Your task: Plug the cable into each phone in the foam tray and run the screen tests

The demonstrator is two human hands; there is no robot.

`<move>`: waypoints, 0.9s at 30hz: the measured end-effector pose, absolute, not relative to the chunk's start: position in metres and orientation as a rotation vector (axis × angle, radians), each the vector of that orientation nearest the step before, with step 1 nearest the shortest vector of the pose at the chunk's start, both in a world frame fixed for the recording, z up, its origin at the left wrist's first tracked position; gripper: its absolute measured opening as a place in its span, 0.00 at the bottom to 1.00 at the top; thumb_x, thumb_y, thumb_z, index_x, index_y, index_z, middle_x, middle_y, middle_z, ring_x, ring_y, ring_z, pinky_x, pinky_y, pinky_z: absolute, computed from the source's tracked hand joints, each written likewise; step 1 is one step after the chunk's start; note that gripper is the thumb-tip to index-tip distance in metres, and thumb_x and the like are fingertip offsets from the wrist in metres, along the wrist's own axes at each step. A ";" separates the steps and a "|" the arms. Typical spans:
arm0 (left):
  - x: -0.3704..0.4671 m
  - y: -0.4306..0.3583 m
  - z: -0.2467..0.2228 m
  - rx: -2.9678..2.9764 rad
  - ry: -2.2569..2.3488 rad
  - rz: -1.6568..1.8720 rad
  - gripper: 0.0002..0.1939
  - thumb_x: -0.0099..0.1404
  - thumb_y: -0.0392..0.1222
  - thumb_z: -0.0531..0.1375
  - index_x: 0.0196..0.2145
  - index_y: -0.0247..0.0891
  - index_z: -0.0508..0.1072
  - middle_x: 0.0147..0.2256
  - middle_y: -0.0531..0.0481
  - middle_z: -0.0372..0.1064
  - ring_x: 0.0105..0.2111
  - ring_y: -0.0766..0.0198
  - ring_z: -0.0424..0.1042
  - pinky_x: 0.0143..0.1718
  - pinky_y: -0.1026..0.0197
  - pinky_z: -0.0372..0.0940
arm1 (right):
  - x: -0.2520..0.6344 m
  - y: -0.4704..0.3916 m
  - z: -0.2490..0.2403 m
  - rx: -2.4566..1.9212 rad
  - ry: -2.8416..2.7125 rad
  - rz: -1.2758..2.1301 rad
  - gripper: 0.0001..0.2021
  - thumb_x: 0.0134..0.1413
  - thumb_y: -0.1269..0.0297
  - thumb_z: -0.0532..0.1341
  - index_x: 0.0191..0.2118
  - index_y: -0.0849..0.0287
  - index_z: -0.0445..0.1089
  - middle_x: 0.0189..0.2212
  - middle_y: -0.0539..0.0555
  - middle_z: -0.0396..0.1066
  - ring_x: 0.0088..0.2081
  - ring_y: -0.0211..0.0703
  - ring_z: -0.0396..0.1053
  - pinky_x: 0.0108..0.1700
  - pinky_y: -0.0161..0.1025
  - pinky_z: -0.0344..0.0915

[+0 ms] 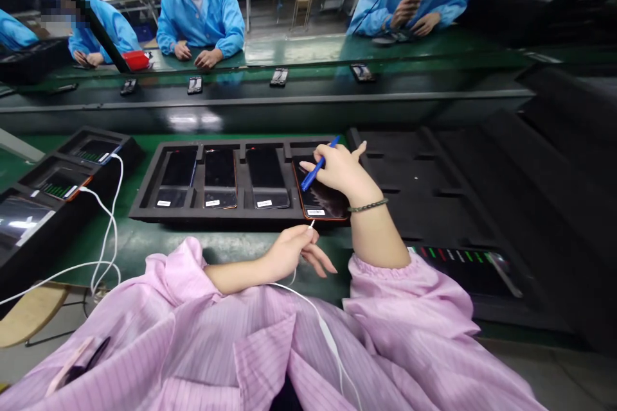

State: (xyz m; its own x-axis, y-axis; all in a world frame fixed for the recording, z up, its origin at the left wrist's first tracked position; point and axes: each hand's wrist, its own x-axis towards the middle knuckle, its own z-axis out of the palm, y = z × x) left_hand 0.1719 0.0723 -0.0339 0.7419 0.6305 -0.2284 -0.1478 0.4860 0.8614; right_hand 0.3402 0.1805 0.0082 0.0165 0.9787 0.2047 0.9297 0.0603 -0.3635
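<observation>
At the far left, phones are seated in a dark tray (pixel 132 151) of matte, foam-like material; thin white leads (pixel 114 218) are looped from two of them. In the centre tray (pixel 245 213), phones are laid in square-cornered recesses, glossy faces up, with white labels near the lower ends.

The left hand (pixel 289 249) is found just in front of this tray, thumb and fingers pinched together on a slim white plug (pixel 312 225). The plug is judged light and stiff, best gripped by its body; its cord is expected to be soft.

In the rightmost recess, an orange-edged phone (pixel 332 198) is placed. It is judged light, rigid, slippery and fragile at the glass; a hold by the long edges is advised. Above it, a blue pen (pixel 313 176), smooth and rod-shaped, is clamped between thumb and fingers of the right hand (pixel 344 170). Whether the glass is touched cannot be told. A braided-looking bracelet (pixel 369 205) is worn at the wrist.
</observation>
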 end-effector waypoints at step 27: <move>0.183 0.099 0.012 0.585 0.795 0.207 0.11 0.57 0.25 0.51 0.23 0.38 0.62 0.17 0.58 0.53 0.20 0.66 0.65 0.28 0.66 0.53 | 0.347 0.186 -0.021 -1.734 -1.949 0.008 0.18 0.58 0.46 0.54 0.27 0.51 0.50 0.18 0.50 0.57 0.28 0.53 0.63 0.47 0.56 0.64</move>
State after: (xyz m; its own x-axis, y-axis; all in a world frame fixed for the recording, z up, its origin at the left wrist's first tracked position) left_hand 0.1835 0.0985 0.0120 0.6905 0.3868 -0.6112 0.0399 0.8234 0.5661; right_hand 0.3470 0.1858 -0.0211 -0.0389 0.9261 0.3754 0.9228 0.1774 -0.3419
